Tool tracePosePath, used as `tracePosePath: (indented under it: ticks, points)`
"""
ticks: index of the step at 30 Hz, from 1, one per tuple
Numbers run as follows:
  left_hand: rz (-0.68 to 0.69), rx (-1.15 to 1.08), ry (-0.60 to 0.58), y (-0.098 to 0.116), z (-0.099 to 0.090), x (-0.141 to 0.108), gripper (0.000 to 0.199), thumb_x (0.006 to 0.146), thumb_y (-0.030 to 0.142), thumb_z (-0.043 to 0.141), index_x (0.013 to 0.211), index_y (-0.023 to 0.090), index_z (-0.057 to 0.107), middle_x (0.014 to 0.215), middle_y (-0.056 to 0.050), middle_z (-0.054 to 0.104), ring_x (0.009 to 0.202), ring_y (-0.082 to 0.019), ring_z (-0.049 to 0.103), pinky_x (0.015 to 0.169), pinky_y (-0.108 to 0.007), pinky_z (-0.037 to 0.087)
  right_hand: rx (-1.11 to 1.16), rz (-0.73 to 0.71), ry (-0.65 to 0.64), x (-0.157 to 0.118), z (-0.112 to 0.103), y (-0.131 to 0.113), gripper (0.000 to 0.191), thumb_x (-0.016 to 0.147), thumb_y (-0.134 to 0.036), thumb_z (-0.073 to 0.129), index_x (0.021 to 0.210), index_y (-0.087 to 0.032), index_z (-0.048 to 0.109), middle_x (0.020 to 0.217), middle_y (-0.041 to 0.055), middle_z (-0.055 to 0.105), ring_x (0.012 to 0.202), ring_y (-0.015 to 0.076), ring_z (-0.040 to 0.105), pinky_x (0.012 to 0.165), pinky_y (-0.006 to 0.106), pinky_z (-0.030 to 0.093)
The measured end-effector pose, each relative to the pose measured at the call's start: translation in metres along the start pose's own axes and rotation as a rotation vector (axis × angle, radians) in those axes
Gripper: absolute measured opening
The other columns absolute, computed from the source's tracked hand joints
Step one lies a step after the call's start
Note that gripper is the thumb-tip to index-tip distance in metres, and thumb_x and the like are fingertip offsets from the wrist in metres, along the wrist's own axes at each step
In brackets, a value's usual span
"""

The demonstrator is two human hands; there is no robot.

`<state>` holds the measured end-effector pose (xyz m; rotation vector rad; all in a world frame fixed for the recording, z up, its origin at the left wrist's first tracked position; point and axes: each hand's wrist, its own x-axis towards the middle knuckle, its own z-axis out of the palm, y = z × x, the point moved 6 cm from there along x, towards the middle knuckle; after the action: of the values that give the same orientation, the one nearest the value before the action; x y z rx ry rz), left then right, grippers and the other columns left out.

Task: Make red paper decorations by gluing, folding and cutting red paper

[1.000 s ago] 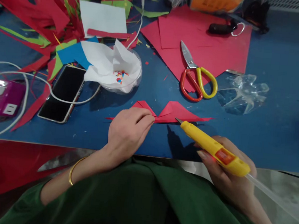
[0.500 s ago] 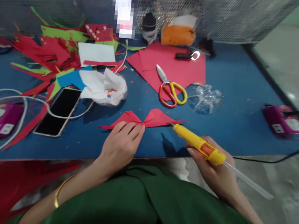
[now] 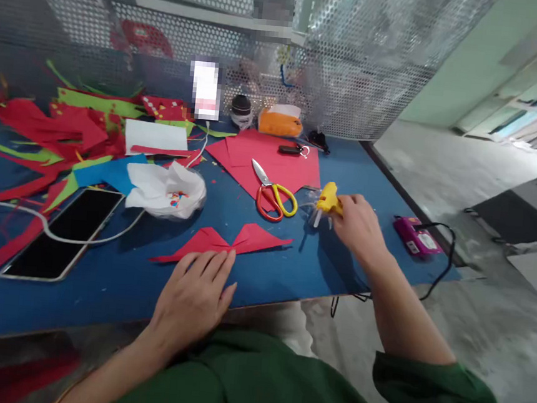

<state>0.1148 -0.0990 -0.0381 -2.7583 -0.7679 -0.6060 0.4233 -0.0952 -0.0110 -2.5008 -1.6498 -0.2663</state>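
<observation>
A folded red paper piece (image 3: 220,242), shaped like two pointed wings, lies near the table's front edge. My left hand (image 3: 196,289) rests flat, fingers stretched out, with its fingertips at the paper's lower middle. Farther right, my right hand (image 3: 356,225) is closed round the handle of a yellow glue gun (image 3: 329,198). The glue gun is over the clear crumpled plastic (image 3: 315,196); whether it touches the plastic or the table I cannot tell. Red-and-yellow-handled scissors (image 3: 273,192) lie open-bladed or nearly closed to its left, on red paper sheets (image 3: 239,155).
White tissue (image 3: 159,186) with colored bits sits left of the scissors. A phone (image 3: 63,234) with a white cable lies at left, before red and green paper scraps (image 3: 53,129). A purple box (image 3: 416,236) with a black cord is at right. Perforated metal mesh (image 3: 355,65) backs the table.
My right hand has carried the glue gun away from the red paper, farther back to the clear plastic. My left hand's fingers have straightened. The view has tilted up and turned right.
</observation>
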Motion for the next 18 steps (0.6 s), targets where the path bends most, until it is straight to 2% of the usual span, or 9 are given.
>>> tracePosePath:
  ticks: [4, 7, 9, 11, 13, 15, 17, 18]
  points:
    - [-0.023, -0.027, -0.046, 0.002, 0.002, -0.003, 0.04, 0.098, 0.029, 0.051, 0.127, 0.006, 0.066, 0.118, -0.015, 0.073, 0.103, -0.029, 0.065, 0.092, -0.045, 0.042, -0.036, -0.039, -0.077, 0.003, 0.004, -0.002, 0.029, 0.093, -0.024, 0.047, 0.112, -0.011, 0.064, 0.114, 0.0227, 0.063, 0.096, 0.032, 0.06, 0.079, 0.041, 0.044]
    - [-0.044, -0.04, -0.097, 0.001, 0.006, -0.004, 0.042, 0.099, 0.032, 0.051, 0.13, 0.007, 0.065, 0.12, -0.013, 0.072, 0.105, -0.028, 0.064, 0.094, -0.045, 0.042, -0.068, -0.073, -0.094, -0.004, -0.002, -0.003, 0.036, 0.096, -0.026, 0.04, 0.121, -0.012, 0.061, 0.121, 0.0235, 0.063, 0.1, 0.0352, 0.061, 0.083, 0.047, 0.046]
    - [-0.038, -0.037, -0.115, 0.002, 0.008, -0.004, 0.043, 0.098, 0.032, 0.051, 0.13, 0.006, 0.064, 0.12, -0.014, 0.072, 0.105, -0.029, 0.064, 0.095, -0.045, 0.042, -0.104, -0.065, 0.018, -0.016, -0.013, -0.008, 0.04, 0.098, -0.029, 0.039, 0.13, -0.012, 0.056, 0.127, 0.0231, 0.062, 0.108, 0.038, 0.06, 0.087, 0.05, 0.047]
    - [-0.025, -0.033, -0.122, 0.002, 0.009, -0.005, 0.043, 0.098, 0.032, 0.052, 0.13, 0.006, 0.064, 0.121, -0.014, 0.072, 0.105, -0.029, 0.063, 0.095, -0.045, 0.042, -0.057, -0.038, 0.233, -0.038, -0.029, -0.023, 0.043, 0.099, -0.033, 0.042, 0.135, -0.013, 0.054, 0.131, 0.0205, 0.063, 0.117, 0.0378, 0.06, 0.09, 0.049, 0.049]
    - [-0.019, -0.032, -0.122, 0.003, 0.009, -0.006, 0.043, 0.098, 0.032, 0.052, 0.13, 0.006, 0.063, 0.121, -0.015, 0.071, 0.106, -0.03, 0.063, 0.096, -0.046, 0.043, 0.091, -0.127, 0.378, -0.066, -0.036, -0.053, 0.041, 0.1, -0.033, 0.043, 0.137, -0.017, 0.052, 0.128, 0.0159, 0.067, 0.111, 0.0325, 0.064, 0.089, 0.046, 0.052]
    - [-0.022, -0.033, -0.111, 0.003, 0.009, -0.008, 0.045, 0.098, 0.032, 0.051, 0.132, 0.006, 0.062, 0.122, -0.015, 0.071, 0.107, -0.03, 0.062, 0.096, -0.047, 0.043, 0.281, -0.459, 0.322, -0.094, -0.026, -0.101, 0.036, 0.1, -0.026, 0.043, 0.133, -0.015, 0.054, 0.124, 0.0154, 0.071, 0.109, 0.0284, 0.067, 0.092, 0.043, 0.053]
    - [-0.025, -0.042, -0.105, 0.002, 0.009, -0.009, 0.045, 0.097, 0.031, 0.051, 0.133, 0.005, 0.061, 0.124, -0.015, 0.071, 0.107, -0.03, 0.062, 0.096, -0.047, 0.044, 0.33, -0.641, 0.251, -0.114, -0.011, -0.139, 0.035, 0.101, -0.028, 0.042, 0.128, -0.014, 0.057, 0.118, 0.0115, 0.075, 0.108, 0.0228, 0.069, 0.095, 0.036, 0.054]
    - [-0.025, -0.048, -0.103, 0.002, 0.009, -0.009, 0.045, 0.096, 0.029, 0.051, 0.133, 0.005, 0.061, 0.124, -0.014, 0.071, 0.107, -0.03, 0.062, 0.097, -0.047, 0.043, 0.372, -0.695, 0.195, -0.12, -0.003, -0.153, 0.037, 0.1, -0.027, 0.042, 0.129, -0.01, 0.057, 0.12, 0.0144, 0.074, 0.112, 0.024, 0.068, 0.098, 0.038, 0.053]
